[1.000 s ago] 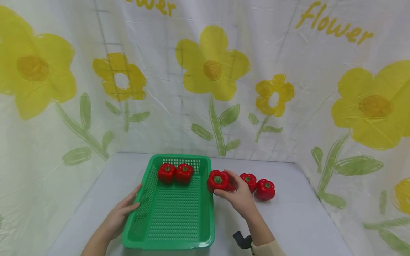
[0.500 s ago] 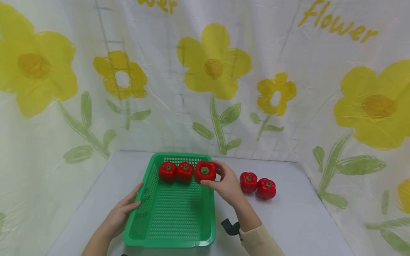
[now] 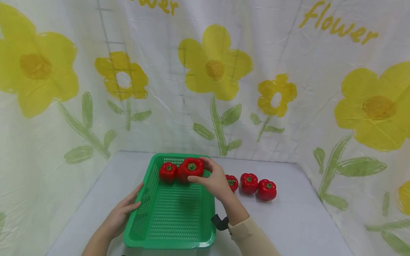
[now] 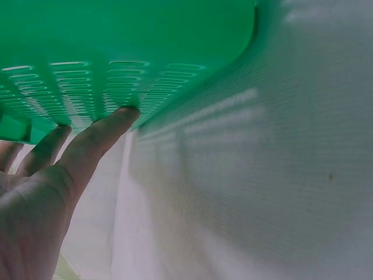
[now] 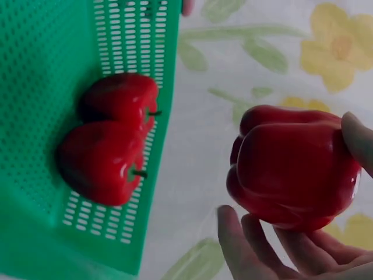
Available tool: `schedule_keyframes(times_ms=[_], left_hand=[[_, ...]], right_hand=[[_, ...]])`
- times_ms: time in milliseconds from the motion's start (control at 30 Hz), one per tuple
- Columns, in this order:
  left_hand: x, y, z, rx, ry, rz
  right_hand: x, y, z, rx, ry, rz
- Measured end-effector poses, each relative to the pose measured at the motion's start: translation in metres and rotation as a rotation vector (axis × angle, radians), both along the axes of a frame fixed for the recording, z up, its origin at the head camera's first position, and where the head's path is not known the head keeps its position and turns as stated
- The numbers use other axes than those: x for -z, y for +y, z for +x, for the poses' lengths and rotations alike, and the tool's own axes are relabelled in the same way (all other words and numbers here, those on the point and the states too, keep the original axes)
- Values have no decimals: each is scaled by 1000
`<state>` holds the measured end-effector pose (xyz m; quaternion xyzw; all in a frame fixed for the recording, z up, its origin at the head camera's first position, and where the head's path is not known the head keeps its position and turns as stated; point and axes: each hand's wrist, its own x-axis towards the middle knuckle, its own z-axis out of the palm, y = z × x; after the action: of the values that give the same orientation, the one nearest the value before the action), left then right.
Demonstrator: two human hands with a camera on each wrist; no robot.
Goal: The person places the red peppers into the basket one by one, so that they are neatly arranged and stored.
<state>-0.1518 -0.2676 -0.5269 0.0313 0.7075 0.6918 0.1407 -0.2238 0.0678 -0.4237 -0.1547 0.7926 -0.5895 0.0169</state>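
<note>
My right hand (image 3: 215,179) grips a red bell pepper (image 3: 193,167) by its sides, holding it above the back part of the green basket (image 3: 176,244). Two more bell peppers sit in the basket; one (image 3: 168,172) shows at the back left, while the other is mostly covered by the held pepper in the head view. The right wrist view has the pair (image 5: 102,166) side by side, apart from the held one. With straight fingers, my left hand (image 3: 119,215) touches the outside of the basket's left wall, as the left wrist view also shows.
To the right of the basket stand three bell peppers in a row on the white table (image 3: 282,227): one (image 3: 232,182) partly behind my right hand, a middle one (image 3: 248,183) and a right one (image 3: 267,190). A flower-patterned curtain (image 3: 166,128) hangs behind.
My right hand has carried the bell pepper leftward from the basket's right rim to above the peppers inside. A pepper on the table shows more clearly behind it. The left hand stays put.
</note>
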Motion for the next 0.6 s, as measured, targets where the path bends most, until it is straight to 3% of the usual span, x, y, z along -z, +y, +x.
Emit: schedule_keyframes(times_ms=[400,600], left_hand=[[0,-1,1,11,-1,2],[0,-1,-1,22,16,-6]], right_hand=[[5,-39,-10,-36,-57,53],[8,-54,-17,-36,-41,103]])
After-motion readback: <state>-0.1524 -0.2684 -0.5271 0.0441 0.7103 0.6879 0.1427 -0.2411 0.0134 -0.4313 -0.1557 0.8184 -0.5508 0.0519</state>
